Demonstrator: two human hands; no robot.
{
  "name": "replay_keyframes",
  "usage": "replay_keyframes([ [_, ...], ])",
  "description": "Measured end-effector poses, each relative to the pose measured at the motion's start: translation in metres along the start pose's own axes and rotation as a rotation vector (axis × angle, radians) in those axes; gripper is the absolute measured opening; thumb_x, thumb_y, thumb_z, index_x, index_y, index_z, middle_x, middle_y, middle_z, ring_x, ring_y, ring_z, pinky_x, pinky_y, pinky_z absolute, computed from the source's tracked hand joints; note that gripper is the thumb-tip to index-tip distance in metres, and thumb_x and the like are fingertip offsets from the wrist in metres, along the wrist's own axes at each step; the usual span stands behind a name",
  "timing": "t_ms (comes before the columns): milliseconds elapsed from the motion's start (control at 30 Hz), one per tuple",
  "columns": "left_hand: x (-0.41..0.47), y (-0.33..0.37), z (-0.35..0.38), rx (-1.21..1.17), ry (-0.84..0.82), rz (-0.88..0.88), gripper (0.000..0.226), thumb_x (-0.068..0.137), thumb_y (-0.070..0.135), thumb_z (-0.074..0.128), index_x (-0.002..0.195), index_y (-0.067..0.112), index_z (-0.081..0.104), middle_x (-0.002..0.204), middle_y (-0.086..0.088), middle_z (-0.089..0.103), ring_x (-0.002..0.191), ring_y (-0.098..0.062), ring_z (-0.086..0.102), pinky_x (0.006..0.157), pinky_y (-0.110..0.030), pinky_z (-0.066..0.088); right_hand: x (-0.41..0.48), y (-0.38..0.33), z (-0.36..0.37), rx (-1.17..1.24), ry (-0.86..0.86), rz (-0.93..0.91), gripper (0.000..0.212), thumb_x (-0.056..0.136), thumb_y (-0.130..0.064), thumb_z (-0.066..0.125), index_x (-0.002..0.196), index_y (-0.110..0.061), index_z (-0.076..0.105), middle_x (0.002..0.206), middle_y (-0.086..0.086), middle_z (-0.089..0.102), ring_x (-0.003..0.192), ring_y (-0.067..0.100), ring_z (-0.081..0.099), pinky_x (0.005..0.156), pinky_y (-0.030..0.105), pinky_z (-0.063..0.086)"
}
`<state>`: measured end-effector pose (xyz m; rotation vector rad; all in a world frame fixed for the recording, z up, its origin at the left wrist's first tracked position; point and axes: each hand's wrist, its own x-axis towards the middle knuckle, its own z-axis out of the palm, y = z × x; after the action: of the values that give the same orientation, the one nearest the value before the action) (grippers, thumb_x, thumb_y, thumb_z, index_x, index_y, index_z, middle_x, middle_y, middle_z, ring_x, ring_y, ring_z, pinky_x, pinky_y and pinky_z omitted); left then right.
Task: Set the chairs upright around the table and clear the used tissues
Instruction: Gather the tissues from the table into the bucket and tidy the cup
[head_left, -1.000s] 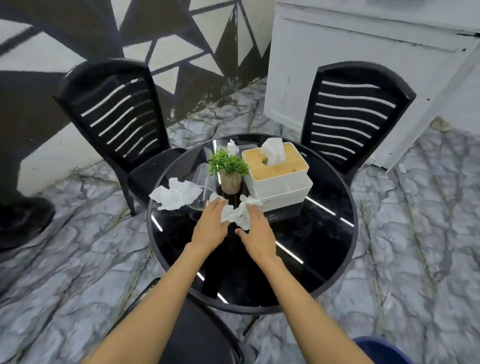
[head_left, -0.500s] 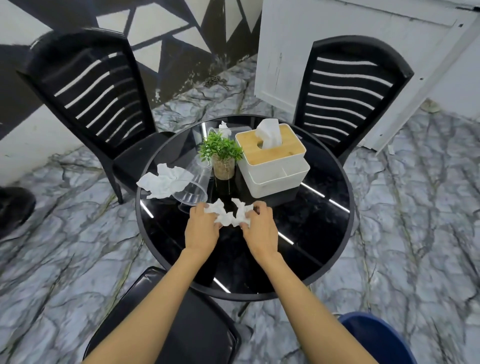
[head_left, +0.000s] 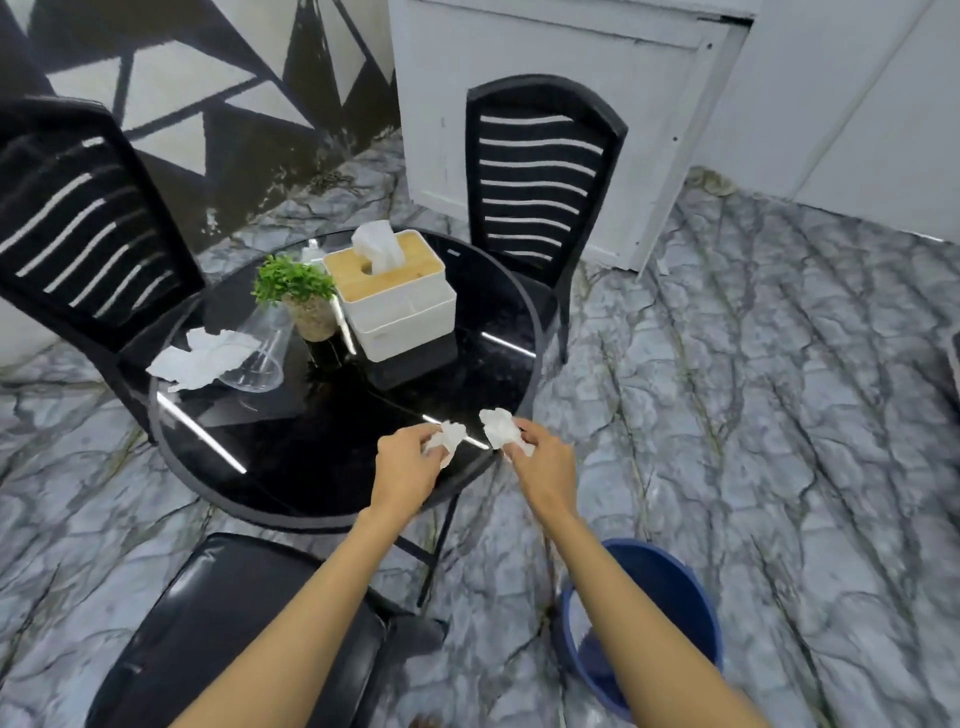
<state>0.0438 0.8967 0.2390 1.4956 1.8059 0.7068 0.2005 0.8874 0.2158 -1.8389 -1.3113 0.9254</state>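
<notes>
Left hand (head_left: 408, 464) pinches crumpled white tissue (head_left: 450, 435); right hand (head_left: 544, 463) pinches second tissue (head_left: 500, 426)

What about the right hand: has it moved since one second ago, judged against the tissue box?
Yes. The right hand, pinching a crumpled tissue, has drawn back from the tissue box to the table's near-right edge, closer to the blue bin.

Crumpled tissue (head_left: 450, 436) in each hand's grip
</notes>
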Motion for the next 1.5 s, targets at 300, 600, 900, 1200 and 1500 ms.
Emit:
replay_keyframes([
  [300,-0.072,0.030,0.187,-0.008,-0.282,-0.051,0.034,0.083,0.017,0.066,0.115,0.007,0.066,0.113,-0.013,0.070,0.106,-0.024,0.064,0.072,-0.014,0.037,-0.060,0.181,-0.121,-0.050,0.120,0.324,0.032,0.089,-0.022,0.061,0.120,-0.013,0.062,0.112,0.009,0.069,0.101,0.029,0.063,0.075,0.035,0.048],
  [600,-0.080,-0.087,0.380,0.033,-0.460,-0.133,0.029,0.079,0.008,0.070,0.106,0.002,0.066,0.107,-0.015,0.069,0.094,-0.026,0.063,0.075,-0.022,0.041,-0.068,0.396,-0.074,0.008,0.160,0.548,0.028,0.083,-0.016,0.064,0.110,-0.006,0.066,0.107,0.010,0.069,0.097,0.029,0.064,0.075,0.032,0.048],
  [900,-0.068,-0.180,0.480,0.174,-0.539,-0.119,0.047,0.083,0.013,0.065,0.129,0.008,0.055,0.134,-0.010,0.057,0.122,-0.025,0.053,0.102,-0.026,0.037,-0.052,0.502,-0.003,-0.034,0.126,0.610,0.042,0.088,-0.020,0.058,0.129,-0.016,0.055,0.129,0.011,0.061,0.111,0.032,0.060,0.093,0.037,0.048],
  [1200,-0.054,-0.096,0.366,0.104,-0.449,-0.085,0.041,0.080,0.011,0.068,0.121,0.006,0.059,0.121,-0.014,0.063,0.111,-0.025,0.059,0.087,-0.024,0.043,-0.038,0.376,-0.048,-0.040,0.081,0.436,0.039,0.088,-0.021,0.063,0.125,-0.011,0.058,0.123,0.010,0.064,0.111,0.027,0.060,0.089,0.037,0.049],
  [1500,-0.065,0.024,0.118,0.040,-0.138,-0.073,0.038,0.079,0.023,0.070,0.115,0.013,0.063,0.112,-0.008,0.068,0.104,-0.020,0.062,0.094,-0.027,0.046,-0.031,0.115,-0.076,0.003,-0.059,0.080,0.037,0.086,-0.024,0.067,0.119,-0.009,0.061,0.121,0.010,0.064,0.114,0.024,0.058,0.090,0.030,0.045],
])
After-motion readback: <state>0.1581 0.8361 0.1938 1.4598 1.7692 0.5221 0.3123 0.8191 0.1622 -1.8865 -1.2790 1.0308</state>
